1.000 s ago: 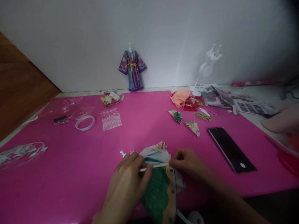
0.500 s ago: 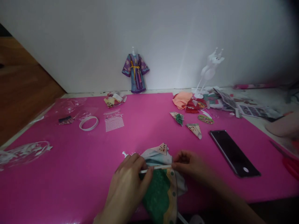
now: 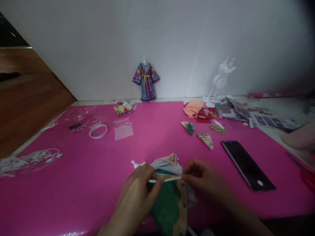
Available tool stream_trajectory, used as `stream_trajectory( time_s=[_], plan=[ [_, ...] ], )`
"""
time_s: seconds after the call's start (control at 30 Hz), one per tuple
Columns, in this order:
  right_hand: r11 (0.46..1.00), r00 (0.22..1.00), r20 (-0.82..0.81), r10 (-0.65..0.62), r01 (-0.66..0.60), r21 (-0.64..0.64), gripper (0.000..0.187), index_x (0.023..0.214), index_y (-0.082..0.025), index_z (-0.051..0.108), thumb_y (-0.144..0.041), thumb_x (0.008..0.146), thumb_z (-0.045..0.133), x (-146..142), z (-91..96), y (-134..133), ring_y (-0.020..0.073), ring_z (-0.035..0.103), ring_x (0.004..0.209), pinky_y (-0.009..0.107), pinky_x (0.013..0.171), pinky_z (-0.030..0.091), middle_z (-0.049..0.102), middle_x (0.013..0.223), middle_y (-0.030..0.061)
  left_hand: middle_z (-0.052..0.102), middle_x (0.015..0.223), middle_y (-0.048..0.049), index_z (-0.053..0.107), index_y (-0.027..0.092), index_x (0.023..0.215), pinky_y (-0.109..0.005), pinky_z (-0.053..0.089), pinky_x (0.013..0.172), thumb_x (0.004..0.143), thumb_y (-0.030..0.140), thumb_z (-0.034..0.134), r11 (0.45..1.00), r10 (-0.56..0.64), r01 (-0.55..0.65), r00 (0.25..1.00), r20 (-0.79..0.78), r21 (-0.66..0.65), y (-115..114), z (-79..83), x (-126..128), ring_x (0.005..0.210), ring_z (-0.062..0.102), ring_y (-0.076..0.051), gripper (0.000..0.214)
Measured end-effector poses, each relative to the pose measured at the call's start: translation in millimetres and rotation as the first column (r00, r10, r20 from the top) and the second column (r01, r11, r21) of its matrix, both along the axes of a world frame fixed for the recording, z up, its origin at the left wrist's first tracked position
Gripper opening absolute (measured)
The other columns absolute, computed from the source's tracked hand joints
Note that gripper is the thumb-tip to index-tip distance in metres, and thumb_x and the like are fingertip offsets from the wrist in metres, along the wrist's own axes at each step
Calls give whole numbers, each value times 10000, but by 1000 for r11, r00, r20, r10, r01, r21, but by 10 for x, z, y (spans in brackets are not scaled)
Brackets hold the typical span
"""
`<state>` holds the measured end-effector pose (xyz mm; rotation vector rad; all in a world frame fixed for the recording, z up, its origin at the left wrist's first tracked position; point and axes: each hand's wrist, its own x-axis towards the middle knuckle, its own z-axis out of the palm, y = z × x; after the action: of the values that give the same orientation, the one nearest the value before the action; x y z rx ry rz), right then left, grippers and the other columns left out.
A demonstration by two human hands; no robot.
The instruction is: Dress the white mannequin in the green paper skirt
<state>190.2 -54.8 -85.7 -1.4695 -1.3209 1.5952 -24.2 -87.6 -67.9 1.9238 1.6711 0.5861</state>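
Note:
A piece of doll clothing in green cloth (image 3: 167, 206), with a tan dotted border on its right side, lies at the near middle of the table. Across its upper edge runs a narrow white strip (image 3: 172, 179), which looks like tape. My left hand (image 3: 140, 188) is closed, thumb and fingers pinching the strip and cloth at the left. At the strip's right end, my right hand (image 3: 197, 173) pinches it between thumb and forefinger. Pale cloth with a cream patterned corner (image 3: 172, 159) sticks up behind the green part. A white plastic piece (image 3: 137, 164) pokes out beyond my left hand.
A phone (image 3: 248, 165) lies right, near red-handled scissors (image 3: 307, 180). Folded scraps (image 3: 206, 141), a white form on a stand (image 3: 220, 77) and a purple robe (image 3: 147, 83) stand or lie farther back. Left are a white tape roll (image 3: 98, 131), bead sheet (image 3: 124, 132) and plastic bag (image 3: 29, 160).
The whole view has shifted a little, so things appear slightly farther right and lower. Both hands keep their pinch; a tan edge of the cloth now shows above the strip.

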Motion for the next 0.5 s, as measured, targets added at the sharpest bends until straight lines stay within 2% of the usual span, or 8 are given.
stream_trajectory(
  time_s=[0.17,0.23,0.3,0.37,0.5],
  plan=[
    [998,999,-48,-6,9,66,159,695,-193,567,-286,617,671,-73,94,-94,136,543,590,256,547,418,573,628,-28,610,748,-13,506,205,738,-321,421,657,849,304,530,996,10,4,988,156,-90,-29,26,-82,726,577,-194,150],
    [996,998,-58,3,2,87,132,690,-197,568,-269,622,655,-113,149,-150,130,537,578,248,538,416,567,617,-33,635,823,-15,575,211,856,-322,447,695,819,243,557,994,-29,52,974,224,-98,-47,42,-105,785,593,-195,52],
    [994,998,-65,22,-15,105,99,691,-202,574,-250,632,637,-156,212,-209,125,528,568,240,528,414,568,612,-36,636,942,-22,620,245,1035,-329,468,765,794,176,563,990,-109,130,952,285,-56,-63,61,-110,886,598,-198,257],
    [991,996,-73,53,-43,130,68,692,-203,583,-228,644,623,-201,275,-264,121,520,568,235,529,416,573,617,-36,604,1017,-29,637,290,1126,-326,477,794,787,138,562,979,-187,202,930,316,-16,-73,76,-100,942,588,-196,379],
    [982,994,-98,49,-30,186,41,680,-198,595,-205,649,623,-282,356,-330,111,508,581,220,537,404,580,631,-37,558,979,-30,730,274,919,-293,475,747,817,132,549,962,-257,271,899,355,11,-68,70,-79,901,580,-175,252]
  ],
)
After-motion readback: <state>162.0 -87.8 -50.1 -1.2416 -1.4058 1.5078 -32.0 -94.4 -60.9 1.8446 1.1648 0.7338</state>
